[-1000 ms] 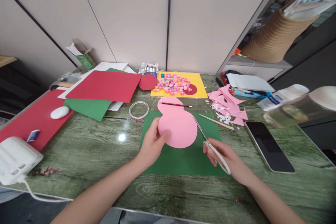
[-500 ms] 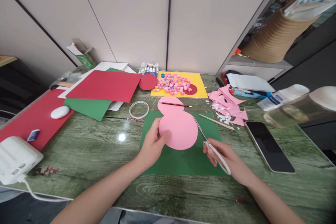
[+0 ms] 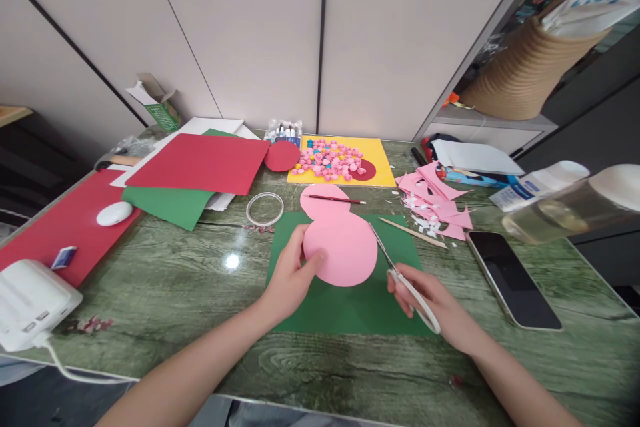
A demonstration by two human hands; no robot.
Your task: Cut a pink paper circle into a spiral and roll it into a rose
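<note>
A round pink paper disc point(image 3: 345, 250) is pinched at its left edge by my left hand point(image 3: 294, 273), the thumb on top of it. My right hand point(image 3: 425, 297) grips white-handled scissors point(image 3: 414, 292), whose blades point up and left at the disc's right edge. Both hands are over a green paper sheet point(image 3: 350, 313) on the table. Behind the held disc lies a second pink disc point(image 3: 320, 208) with a dark red pencil point(image 3: 334, 199) across it. A thin wooden stick point(image 3: 415, 233) rests near the sheet's upper right.
Pink scraps point(image 3: 433, 197) and a phone point(image 3: 513, 280) lie to the right, near a bottle point(image 3: 565, 203). Small pink balls point(image 3: 330, 160) cover a yellow sheet point(image 3: 383, 163) at the back. A tape roll point(image 3: 265, 221), red paper point(image 3: 197, 163) and a white charger point(image 3: 37, 307) are leftward.
The held pink disc has shifted very slightly to the right. Both hands and the scissors are almost where they were.
</note>
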